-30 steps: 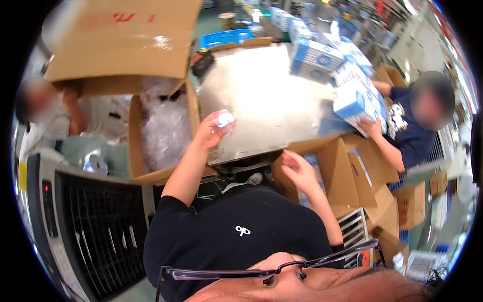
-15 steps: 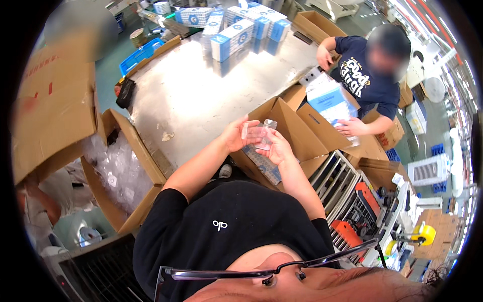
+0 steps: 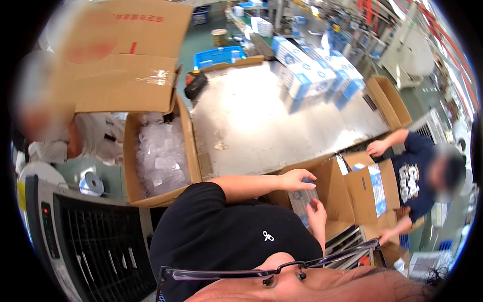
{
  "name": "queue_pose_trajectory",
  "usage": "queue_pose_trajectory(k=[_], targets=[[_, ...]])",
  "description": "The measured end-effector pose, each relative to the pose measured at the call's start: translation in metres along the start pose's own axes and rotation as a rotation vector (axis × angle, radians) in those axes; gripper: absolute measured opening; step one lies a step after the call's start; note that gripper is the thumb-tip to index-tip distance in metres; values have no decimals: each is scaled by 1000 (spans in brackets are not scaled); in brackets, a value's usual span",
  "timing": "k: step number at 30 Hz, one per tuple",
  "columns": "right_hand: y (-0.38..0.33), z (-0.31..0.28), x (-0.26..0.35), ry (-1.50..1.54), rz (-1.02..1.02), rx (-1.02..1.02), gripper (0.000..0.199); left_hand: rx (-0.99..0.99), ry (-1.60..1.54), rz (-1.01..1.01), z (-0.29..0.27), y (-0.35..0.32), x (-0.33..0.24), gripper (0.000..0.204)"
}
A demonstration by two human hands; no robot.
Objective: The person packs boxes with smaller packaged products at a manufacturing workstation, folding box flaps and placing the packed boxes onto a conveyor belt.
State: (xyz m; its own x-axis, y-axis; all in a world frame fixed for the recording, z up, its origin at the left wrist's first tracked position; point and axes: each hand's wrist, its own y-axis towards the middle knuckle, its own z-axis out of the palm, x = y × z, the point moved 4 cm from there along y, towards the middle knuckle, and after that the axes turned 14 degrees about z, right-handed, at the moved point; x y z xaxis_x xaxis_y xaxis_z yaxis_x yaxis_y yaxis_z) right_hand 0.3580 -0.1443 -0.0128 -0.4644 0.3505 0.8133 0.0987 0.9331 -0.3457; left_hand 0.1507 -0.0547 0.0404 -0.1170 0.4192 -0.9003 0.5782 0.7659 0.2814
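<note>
My left hand (image 3: 298,179) reaches over an open cardboard carton (image 3: 334,194) in front of me, its fingers slightly bent and apart. Low at the near side of the same carton is my right hand (image 3: 317,216), with its fingers pointing away from me. Between the two hands lie blue-and-white packs (image 3: 300,204) inside the carton, looking greyish and slightly blurred. No clear plastic piece can be made out in either hand. To my left, a second carton (image 3: 193,156) holds many clear plastic pieces (image 3: 161,156).
A metal-topped table (image 3: 241,121) spreads ahead, bearing blue-and-white boxes (image 3: 312,80). At the right, a co-worker (image 3: 417,156) handles another carton (image 3: 359,189) with blue-and-white packs. A blue crate (image 3: 216,56), a tall carton (image 3: 131,85) and a black slatted unit (image 3: 105,241) stand leftward.
My view has swung left. My hands, which held a clear plastic piece between them, are now lower at the carton, apart. The co-worker's blue-and-white pack is now in their carton.
</note>
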Motion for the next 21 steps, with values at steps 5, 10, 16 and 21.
queue_pose_trajectory(k=[5,10,16,21], targets=[[-8,15,13,-40,-58,127,42,-410,215,128,-75,-70,11,35],[4,29,26,-93,-12,229,45,-781,667,28,-139,-171,-1,33],[11,50,42,-187,-81,299,77,-1034,1070,-365,-160,-269,-17,59],[5,70,55,-284,-45,378,82,-932,963,-989,-157,-315,-15,85]])
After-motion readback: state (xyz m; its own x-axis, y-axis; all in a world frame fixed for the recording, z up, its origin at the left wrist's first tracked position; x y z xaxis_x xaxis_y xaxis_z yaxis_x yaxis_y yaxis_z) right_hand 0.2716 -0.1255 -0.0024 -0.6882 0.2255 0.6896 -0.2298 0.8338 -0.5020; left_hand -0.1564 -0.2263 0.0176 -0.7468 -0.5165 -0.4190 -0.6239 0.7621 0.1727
